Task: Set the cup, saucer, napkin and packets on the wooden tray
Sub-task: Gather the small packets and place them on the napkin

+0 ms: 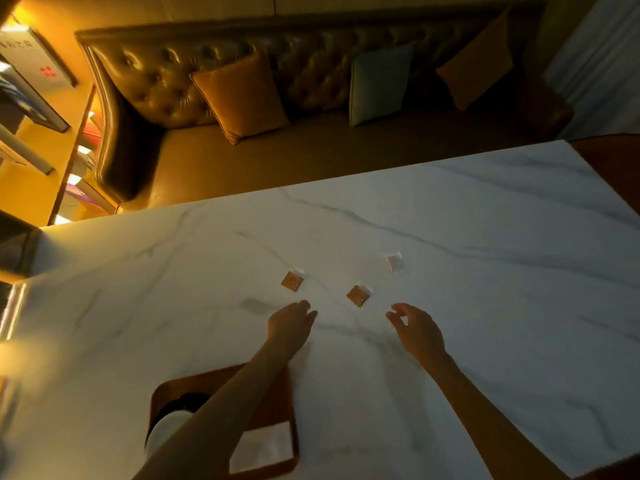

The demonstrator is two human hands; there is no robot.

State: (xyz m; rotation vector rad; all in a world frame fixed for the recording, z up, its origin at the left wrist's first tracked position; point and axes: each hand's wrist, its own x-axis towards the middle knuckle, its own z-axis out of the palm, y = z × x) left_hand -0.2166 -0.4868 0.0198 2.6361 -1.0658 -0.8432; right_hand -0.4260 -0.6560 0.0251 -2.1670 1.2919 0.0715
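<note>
Marble table (485, 237), packets (358, 295), empty hands (291, 322).

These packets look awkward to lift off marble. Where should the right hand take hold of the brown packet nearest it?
Probably by its pale sealed strip at the far edge: the brown packet lies flat on the marble table, so a pinch from above suits. The right hand, open beside it, could slide a fingertip under that edge.

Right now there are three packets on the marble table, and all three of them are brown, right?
Not quite. There are three packets on the marble table, but only two are brown. The third packet, farthest to the right, is white. The head view shows this.
</note>
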